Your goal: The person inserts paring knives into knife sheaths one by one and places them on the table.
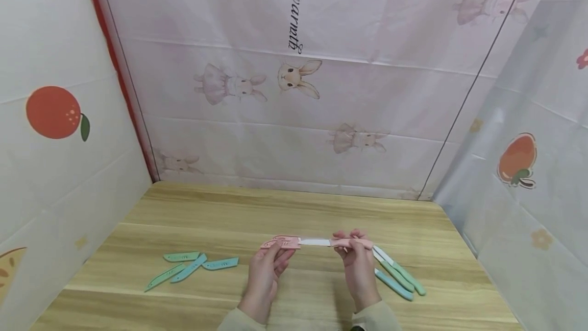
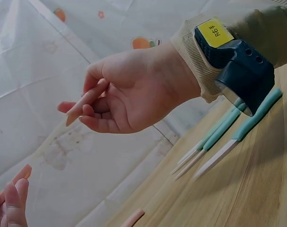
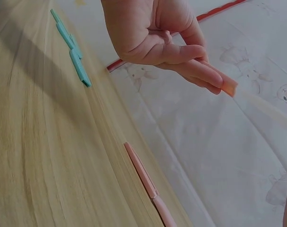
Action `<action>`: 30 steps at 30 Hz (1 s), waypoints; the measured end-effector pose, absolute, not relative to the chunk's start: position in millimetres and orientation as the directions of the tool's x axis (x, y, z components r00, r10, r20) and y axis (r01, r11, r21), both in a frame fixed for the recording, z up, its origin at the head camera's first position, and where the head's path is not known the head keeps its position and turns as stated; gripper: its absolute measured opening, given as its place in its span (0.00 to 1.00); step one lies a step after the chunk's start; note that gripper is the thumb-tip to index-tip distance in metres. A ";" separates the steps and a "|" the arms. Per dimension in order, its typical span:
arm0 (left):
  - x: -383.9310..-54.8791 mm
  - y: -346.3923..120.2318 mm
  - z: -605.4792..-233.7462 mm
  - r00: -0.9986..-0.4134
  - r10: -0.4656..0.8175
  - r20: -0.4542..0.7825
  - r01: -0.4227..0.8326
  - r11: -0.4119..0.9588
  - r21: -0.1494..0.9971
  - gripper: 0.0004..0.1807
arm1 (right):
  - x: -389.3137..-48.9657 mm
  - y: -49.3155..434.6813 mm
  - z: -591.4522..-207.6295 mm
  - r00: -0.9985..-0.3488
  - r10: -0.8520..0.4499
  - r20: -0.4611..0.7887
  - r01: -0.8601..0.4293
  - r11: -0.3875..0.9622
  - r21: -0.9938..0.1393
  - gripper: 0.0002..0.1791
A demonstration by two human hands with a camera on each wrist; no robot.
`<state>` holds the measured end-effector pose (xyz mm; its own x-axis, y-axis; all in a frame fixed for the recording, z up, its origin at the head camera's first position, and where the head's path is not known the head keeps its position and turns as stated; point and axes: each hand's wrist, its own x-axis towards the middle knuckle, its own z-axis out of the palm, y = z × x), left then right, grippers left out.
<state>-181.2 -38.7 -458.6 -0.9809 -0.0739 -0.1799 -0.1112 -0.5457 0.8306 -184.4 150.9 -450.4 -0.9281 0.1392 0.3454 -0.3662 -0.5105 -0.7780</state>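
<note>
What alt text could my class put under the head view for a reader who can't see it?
A person's left hand holds a pink sheath and the right hand a pink-handled knife, its white blade bridging them. On the wooden table, four green and blue sheaths lie to the left and three green- and blue-handled knives to the right.

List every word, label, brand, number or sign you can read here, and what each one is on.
"nd warmth": printed sideways on the back curtain, its start cut off by the picture's top edge.
"R": on the yellow label of the dark wrist device; the characters after it are too blurred to read surely.
Marks on the green sheaths, blue sheaths and held pink sheath: too small to read.
</note>
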 end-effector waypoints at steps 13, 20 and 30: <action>-182.2 -38.7 -460.1 -0.976 -0.087 -0.199 -0.124 -0.526 0.841 0.19 | -184.9 158.3 -454.0 -0.994 0.007 0.111 -0.100 -0.490 -0.866 0.07; -182.2 -37.2 -459.5 -0.977 -0.109 -0.183 -0.101 -0.521 0.847 0.17 | -186.9 158.3 -458.7 -1.000 -0.007 0.025 -0.017 -0.538 -0.843 0.04; -180.3 -32.3 -457.7 -0.975 -0.111 -0.192 -0.106 -0.527 0.843 0.19 | -186.4 150.1 -463.2 -0.999 -0.035 0.027 -0.004 -0.533 -0.846 0.03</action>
